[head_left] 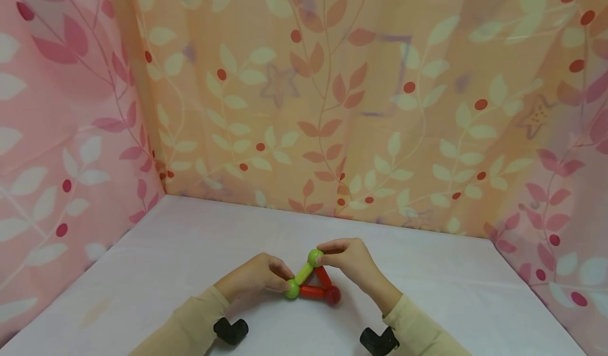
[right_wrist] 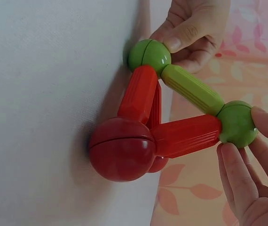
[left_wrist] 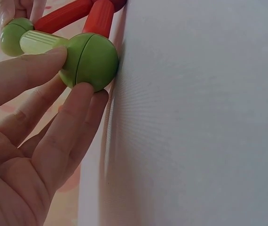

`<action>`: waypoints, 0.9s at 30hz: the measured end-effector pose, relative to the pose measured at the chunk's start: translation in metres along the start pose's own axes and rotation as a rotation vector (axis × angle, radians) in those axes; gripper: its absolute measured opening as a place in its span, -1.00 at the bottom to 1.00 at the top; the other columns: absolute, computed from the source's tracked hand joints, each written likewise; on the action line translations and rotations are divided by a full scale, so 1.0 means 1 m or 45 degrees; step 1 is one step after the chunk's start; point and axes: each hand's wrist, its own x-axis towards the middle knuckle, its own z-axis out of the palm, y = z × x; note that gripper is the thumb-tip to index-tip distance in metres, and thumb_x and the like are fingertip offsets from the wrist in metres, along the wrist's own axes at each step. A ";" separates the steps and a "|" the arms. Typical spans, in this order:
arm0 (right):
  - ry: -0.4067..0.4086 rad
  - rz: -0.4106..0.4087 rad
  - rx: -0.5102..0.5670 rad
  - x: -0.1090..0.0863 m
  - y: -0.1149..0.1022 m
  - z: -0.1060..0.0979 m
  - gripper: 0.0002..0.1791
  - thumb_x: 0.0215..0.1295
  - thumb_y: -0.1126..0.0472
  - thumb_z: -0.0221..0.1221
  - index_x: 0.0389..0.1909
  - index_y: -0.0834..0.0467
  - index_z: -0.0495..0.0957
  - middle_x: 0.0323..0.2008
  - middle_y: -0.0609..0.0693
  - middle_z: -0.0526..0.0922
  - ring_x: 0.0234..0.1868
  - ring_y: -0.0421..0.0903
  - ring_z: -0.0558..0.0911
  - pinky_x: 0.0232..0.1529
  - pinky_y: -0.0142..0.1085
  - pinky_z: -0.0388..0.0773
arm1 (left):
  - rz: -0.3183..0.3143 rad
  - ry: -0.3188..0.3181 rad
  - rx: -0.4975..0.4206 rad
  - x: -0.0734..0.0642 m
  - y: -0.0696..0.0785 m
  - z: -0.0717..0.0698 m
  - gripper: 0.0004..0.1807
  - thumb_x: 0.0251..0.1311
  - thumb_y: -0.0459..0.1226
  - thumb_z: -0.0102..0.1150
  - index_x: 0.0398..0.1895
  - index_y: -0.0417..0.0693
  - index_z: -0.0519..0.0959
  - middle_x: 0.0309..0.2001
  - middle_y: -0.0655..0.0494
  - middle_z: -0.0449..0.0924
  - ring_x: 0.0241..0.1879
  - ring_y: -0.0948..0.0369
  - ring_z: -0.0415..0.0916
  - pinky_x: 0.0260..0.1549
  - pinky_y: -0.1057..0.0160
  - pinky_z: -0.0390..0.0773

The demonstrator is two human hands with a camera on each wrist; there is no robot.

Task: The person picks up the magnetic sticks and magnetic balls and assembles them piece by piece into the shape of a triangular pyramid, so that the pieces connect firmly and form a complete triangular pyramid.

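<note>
A structure of balls and ridged rods is between my hands. My left hand (head_left: 261,274) pinches one green ball (left_wrist: 89,62) between thumb and fingers, low by the table. The other green ball (right_wrist: 238,124), higher up, is pinched by the fingertips of my right hand (head_left: 353,263). A yellow-green rod (right_wrist: 193,89) joins these two balls. Red rods (right_wrist: 188,135) run from them to a red ball (right_wrist: 122,149) at the right corner in the head view. Behind it, the right wrist view shows part of a second red ball (right_wrist: 159,164) and another red rod, mostly hidden.
A white cloth covers the table (head_left: 190,240). Leaf-patterned fabric walls (head_left: 266,108) stand behind it and at both sides. Black devices (head_left: 231,330) sit at both wrists, beside the beige sleeves (head_left: 190,321).
</note>
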 end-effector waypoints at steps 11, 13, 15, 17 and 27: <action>-0.021 0.007 0.038 0.001 0.003 -0.001 -0.68 0.11 0.12 0.44 -0.10 0.11 0.75 -0.14 0.01 0.79 -0.08 -0.13 0.70 0.10 -0.03 0.60 | -0.033 0.005 -0.008 -0.001 0.002 -0.001 -0.78 0.02 -0.32 0.43 -0.21 -0.11 0.74 -0.24 0.13 0.75 -0.17 0.25 0.51 -0.17 0.30 0.49; -0.025 0.010 0.043 0.000 0.005 -0.001 -0.68 0.12 0.11 0.43 -0.09 0.11 0.75 -0.13 0.01 0.79 -0.06 -0.13 0.69 0.10 -0.03 0.60 | -0.034 0.002 -0.016 -0.001 0.002 -0.001 -0.78 0.03 -0.32 0.44 -0.21 -0.11 0.74 -0.24 0.14 0.75 -0.17 0.25 0.51 -0.17 0.30 0.48; -0.030 0.011 0.044 0.000 0.006 -0.001 -0.66 0.13 0.10 0.43 -0.08 0.11 0.74 -0.12 0.01 0.79 -0.05 -0.12 0.68 0.10 -0.03 0.60 | -0.034 0.002 -0.020 0.000 0.001 -0.001 -0.78 0.02 -0.31 0.44 -0.21 -0.11 0.74 -0.24 0.14 0.75 -0.17 0.25 0.52 -0.17 0.29 0.48; -0.032 0.014 0.043 -0.001 0.007 -0.001 -0.65 0.13 0.08 0.43 -0.07 0.10 0.74 -0.12 0.00 0.79 -0.04 -0.12 0.67 0.08 -0.05 0.61 | -0.037 0.003 -0.021 0.000 0.001 -0.001 -0.78 0.01 -0.31 0.44 -0.22 -0.11 0.75 -0.25 0.14 0.75 -0.19 0.25 0.53 -0.17 0.29 0.49; -0.092 0.015 0.069 0.000 0.016 -0.006 -0.60 0.11 0.12 0.44 -0.03 0.17 0.71 -0.10 0.04 0.78 -0.07 -0.13 0.70 0.04 -0.12 0.64 | -0.059 -0.004 -0.044 -0.001 0.002 0.000 -0.77 0.00 -0.34 0.44 -0.21 -0.14 0.74 -0.25 0.12 0.76 -0.21 0.27 0.55 -0.17 0.30 0.53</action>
